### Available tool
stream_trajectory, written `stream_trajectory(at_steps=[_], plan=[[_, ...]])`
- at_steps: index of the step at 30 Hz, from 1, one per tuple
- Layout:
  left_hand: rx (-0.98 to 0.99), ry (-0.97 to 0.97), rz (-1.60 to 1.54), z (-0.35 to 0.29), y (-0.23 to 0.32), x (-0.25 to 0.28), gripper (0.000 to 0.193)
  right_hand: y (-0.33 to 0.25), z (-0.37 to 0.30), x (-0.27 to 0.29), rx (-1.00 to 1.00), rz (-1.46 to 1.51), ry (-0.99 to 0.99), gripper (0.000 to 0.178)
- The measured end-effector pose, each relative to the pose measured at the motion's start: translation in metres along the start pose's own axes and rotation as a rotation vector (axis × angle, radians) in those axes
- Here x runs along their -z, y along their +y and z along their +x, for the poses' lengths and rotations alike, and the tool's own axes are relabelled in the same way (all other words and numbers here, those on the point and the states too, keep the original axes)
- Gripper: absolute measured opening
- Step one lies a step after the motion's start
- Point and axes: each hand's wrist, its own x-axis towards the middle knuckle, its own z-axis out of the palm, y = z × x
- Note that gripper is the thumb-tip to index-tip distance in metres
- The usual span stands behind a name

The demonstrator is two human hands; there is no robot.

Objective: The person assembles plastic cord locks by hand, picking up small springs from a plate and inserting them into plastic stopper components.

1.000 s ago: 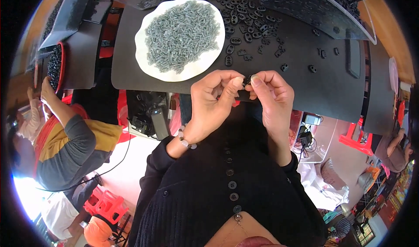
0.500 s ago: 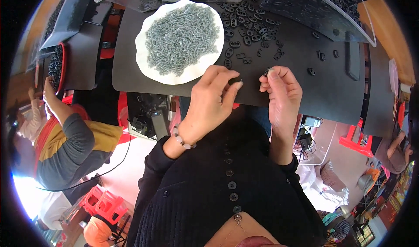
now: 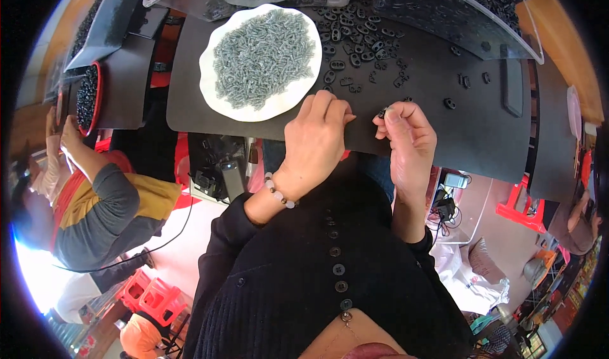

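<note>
One bit (image 3: 382,112), pinched in the right hand (image 3: 409,140) near the table's (image 3: 472,130) front edge, sat right of the left hand (image 3: 314,136), whose bent fingers hid their hold.

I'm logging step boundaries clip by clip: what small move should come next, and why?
Probably bring the left hand across to the small black part: the right hand pinches that part at its fingertips above the dark table, and only a narrow gap separates the two hands. Whether the left hand holds anything cannot be seen.
</note>
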Motion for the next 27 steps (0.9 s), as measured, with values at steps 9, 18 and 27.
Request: stream_trajectory(at_steps=[9,18,27], plan=[[0.114,-0.092,-0.405,-0.001,0.001,0.012,0.008,-0.005,-0.007,-0.001,0.02,-0.145,-0.017,0.009],[0.144,-0.114,-0.477,-0.003,0.004,0.015,0.006,-0.01,-0.013,-0.013,-0.067,-0.165,-0.061,0.004],[0.172,-0.136,-0.451,-0.003,0.007,0.017,0.007,-0.005,-0.012,-0.013,-0.051,-0.242,-0.072,0.003]])
